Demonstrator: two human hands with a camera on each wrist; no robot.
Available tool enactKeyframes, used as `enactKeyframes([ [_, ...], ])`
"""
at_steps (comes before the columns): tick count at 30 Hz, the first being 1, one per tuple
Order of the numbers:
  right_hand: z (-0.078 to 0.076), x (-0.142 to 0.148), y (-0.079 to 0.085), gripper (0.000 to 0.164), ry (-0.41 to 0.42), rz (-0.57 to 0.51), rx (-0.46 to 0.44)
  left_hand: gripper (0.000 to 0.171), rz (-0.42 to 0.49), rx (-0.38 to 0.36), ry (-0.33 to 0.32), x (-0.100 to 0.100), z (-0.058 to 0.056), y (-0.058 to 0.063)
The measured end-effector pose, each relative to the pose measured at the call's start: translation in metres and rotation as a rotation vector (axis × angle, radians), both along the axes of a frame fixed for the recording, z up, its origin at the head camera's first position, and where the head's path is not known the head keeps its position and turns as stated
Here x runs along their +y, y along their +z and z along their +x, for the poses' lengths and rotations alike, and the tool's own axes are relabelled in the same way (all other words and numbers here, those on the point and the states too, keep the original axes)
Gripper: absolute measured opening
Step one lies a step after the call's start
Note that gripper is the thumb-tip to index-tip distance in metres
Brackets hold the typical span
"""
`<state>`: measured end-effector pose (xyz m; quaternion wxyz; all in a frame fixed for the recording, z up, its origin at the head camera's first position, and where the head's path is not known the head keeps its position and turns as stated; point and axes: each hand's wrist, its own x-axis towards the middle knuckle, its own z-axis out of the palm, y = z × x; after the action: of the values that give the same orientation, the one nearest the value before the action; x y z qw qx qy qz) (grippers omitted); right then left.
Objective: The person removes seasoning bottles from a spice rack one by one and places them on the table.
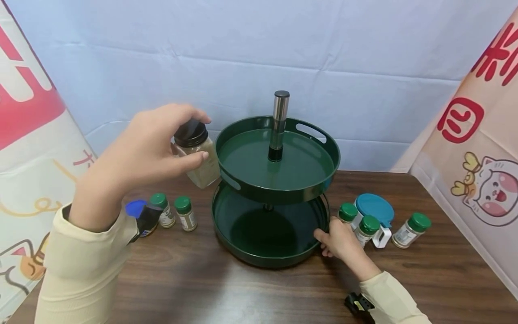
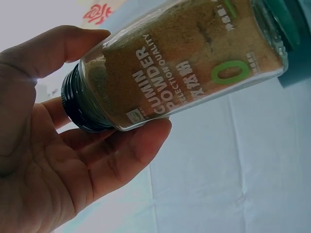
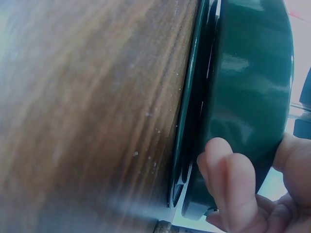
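My left hand [image 1: 147, 146] holds a clear spice jar [image 1: 205, 167] near its black lid, just left of the two-tier green rotating tray's upper tier [image 1: 299, 168]. "CUMIN POWDER" is printed on the jar [image 2: 184, 68], which is full of brown powder; thumb and fingers pinch it around the neck. At the lower tier [image 1: 259, 258], my right hand [image 1: 344, 240] grips the right side of the rim. In the right wrist view the fingers [image 3: 238, 187] lie against the outer wall of this lower tier [image 3: 252, 87], with the thumb over its edge.
Left of the tray stand two green-capped spice bottles [image 1: 185, 216] and a blue-lidded container [image 1: 135, 208], partly hidden by the left wrist. To the right are several green-capped bottles [image 1: 410, 231] and a teal-lidded white-handled jar [image 1: 374, 210]. A steel post [image 1: 280, 117] rises from the upper tier.
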<state>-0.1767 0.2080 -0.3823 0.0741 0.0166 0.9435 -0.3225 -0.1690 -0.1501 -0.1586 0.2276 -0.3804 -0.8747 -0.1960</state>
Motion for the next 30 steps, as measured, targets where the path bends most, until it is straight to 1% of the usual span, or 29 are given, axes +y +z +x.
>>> enactKeyframes([
  [6,0.001,0.001,0.0,0.033,0.005,0.006,0.004,0.039,-0.037,-0.052,0.042,-0.007,0.004,-0.01],
  [9,0.001,0.001,0.0,0.034,0.007,0.007,0.002,0.04,-0.054,-0.095,0.054,-0.011,0.004,-0.016],
  [13,0.001,0.001,0.0,0.031,0.006,0.008,0.004,0.041,-0.073,-0.141,0.068,-0.017,0.002,-0.026],
  [14,0.001,0.001,0.0,0.03,0.005,0.008,0.005,0.041,-0.076,-0.146,0.07,-0.018,0.001,-0.028],
  [20,0.002,0.001,-0.001,0.029,0.0,0.002,0.009,0.039,-0.099,-0.118,0.091,-0.029,-0.003,-0.046],
  [24,0.002,0.001,-0.002,0.03,0.002,-0.01,0.012,0.039,-0.108,-0.145,0.111,-0.036,-0.004,-0.057],
  [30,0.001,0.0,-0.002,0.03,0.005,-0.008,0.021,0.041,-0.144,-0.196,0.152,-0.047,-0.006,-0.072],
])
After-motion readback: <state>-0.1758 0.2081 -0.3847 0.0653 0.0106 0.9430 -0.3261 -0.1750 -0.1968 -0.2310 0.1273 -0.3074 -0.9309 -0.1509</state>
